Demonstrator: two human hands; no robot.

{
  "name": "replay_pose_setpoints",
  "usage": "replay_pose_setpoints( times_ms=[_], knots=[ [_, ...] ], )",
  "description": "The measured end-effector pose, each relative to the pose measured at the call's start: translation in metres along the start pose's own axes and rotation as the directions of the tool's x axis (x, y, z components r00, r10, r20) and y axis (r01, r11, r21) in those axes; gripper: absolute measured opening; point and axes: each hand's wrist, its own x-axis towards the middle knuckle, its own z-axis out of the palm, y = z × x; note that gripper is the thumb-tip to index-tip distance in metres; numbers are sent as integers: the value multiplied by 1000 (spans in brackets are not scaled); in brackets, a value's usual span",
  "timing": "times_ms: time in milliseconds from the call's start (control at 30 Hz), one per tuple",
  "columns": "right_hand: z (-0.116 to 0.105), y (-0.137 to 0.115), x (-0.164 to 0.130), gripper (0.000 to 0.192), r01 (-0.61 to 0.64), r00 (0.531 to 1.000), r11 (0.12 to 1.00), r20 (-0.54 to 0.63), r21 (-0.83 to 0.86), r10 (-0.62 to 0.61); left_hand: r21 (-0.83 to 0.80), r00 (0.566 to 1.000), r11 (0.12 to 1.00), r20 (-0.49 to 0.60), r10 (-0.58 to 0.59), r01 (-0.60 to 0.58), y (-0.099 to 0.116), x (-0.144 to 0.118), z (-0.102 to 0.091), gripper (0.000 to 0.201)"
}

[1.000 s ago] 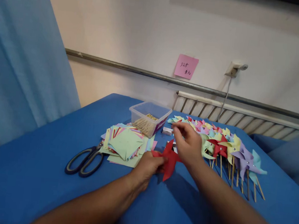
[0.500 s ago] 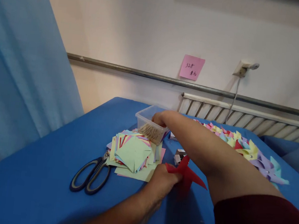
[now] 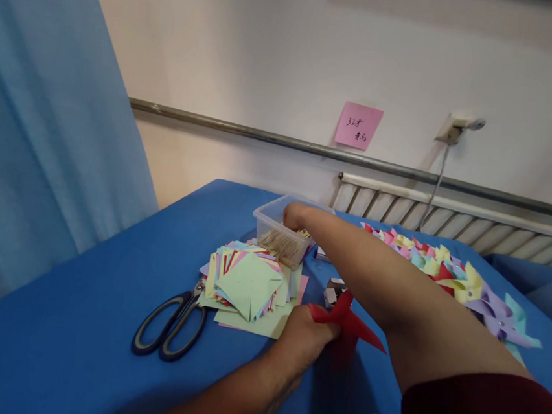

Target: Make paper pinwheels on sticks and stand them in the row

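Observation:
My left hand [image 3: 310, 331] is closed around a red paper pinwheel [image 3: 346, 321], whose pointed blades stick out to the right above the blue cover. Reaching far forward, my right hand [image 3: 294, 216] is inside a clear plastic box [image 3: 268, 216] that contains many thin wooden sticks [image 3: 279, 243]. Its fingertips point down and are hidden, so what they grip does not show. Between the box and my left hand lies a stack of coloured paper squares [image 3: 249, 282] with slits cut in from the corners, a pale green one on top.
Dark-handled scissors [image 3: 171, 324] lie left of the paper. A small open box [image 3: 333, 292] stands just beyond the red pinwheel. Many finished pinwheels [image 3: 468, 287] spread along the right side, partly behind my right arm. A radiator [image 3: 383, 207] and metal rail [image 3: 263, 134] run along the wall.
The view has shifted slightly. My right hand has moved a little within the box, and more sticks show beside it. My left hand keeps its hold on the red pinwheel.

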Motion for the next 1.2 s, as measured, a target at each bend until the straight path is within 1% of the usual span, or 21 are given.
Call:
replay_pose_setpoints(
  times_ms=[100, 167, 200, 233, 300, 333, 400, 433, 467, 500, 567, 600, 633, 733, 767, 833, 933, 1000, 1200],
  knots=[
    [-19, -4, -3, 38, -8, 999, 999, -31, 32, 9, -24, 1000, 999, -8, -29, 29, -3, 2, -1, 5],
    [-36, -5, -14, 52, -19, 998, 998, -57, 67, 23, -44, 1000, 999, -17, -17, 16, -8, 5, -1, 3],
    [-44, -5, -26, 60, -23, 997, 995, -72, 99, 30, -48, 1000, 999, -18, -13, 13, -9, 6, -1, 4],
    [-52, -5, -42, 68, -21, 994, 978, -100, 206, 42, -57, 1000, 998, -18, 1, -2, -11, 7, -1, 3],
    [-63, -7, -87, 80, 26, 989, 897, -142, 442, 42, -70, 999, 997, -24, 26, -27, -11, 8, -1, 5],
    [-67, -8, -115, 80, 37, 991, 849, -127, 526, 35, -75, 999, 996, -26, 35, -37, -10, 8, -1, 6],
    [-68, -8, -172, 75, 1, 996, 757, -71, 654, 61, -89, 998, 994, -22, 57, -59, -8, 8, -1, 12],
    [-66, -7, -198, 73, -46, 996, 718, -26, 694, 88, -90, 996, 992, 19, 88, -86, -6, 7, -1, 18],
    [-63, -4, -220, 71, -87, 992, 697, 2, 712, 122, -93, 993, 990, 30, 113, -110, -4, 7, 0, 22],
    [-58, -1, -238, 70, -122, 986, 695, 6, 709, 167, -95, 990, 987, 35, 134, -130, -3, 7, 0, 22],
    [-48, 8, -262, 71, -190, 972, 705, 31, 683, 232, -105, 989, 983, -16, 150, -151, -1, 6, 1, 19],
    [-43, 14, -267, 68, -213, 964, 689, 33, 692, 265, -105, 988, 982, -38, 151, -155, 0, 5, 2, 19],
    [-38, 18, -270, 63, -236, 955, 664, 42, 710, 295, -98, 988, 984, -34, 149, -152, 1, 5, 2, 19],
    [-27, 28, -269, 34, -269, 929, 584, 46, 766, 368, -85, 987, 983, -35, 159, -162, 4, 4, 3, 19],
    [-25, 29, -267, 30, -281, 924, 559, 62, 780, 378, -87, 985, 981, -42, 168, -171, 5, 3, 3, 18],
    [-22, 30, -264, 30, -314, 918, 515, 117, 798, 380, -95, 981, 977, -46, 188, -192, 7, 3, 2, 18],
    [-21, 31, -262, 34, -368, 905, 474, 191, 800, 380, -93, 978, 974, -13, 206, -206, 8, 2, 0, 18],
    [-20, 34, -261, 35, -390, 896, 460, 213, 798, 390, -77, 978, 975, 7, 210, -209, 7, 2, 0, 19],
    [-15, 40, -262, 36, -411, 889, 440, 244, 799, 388, -29, 973, 973, -8, 230, -230, 3, 2, 1, 21]
  ],
)
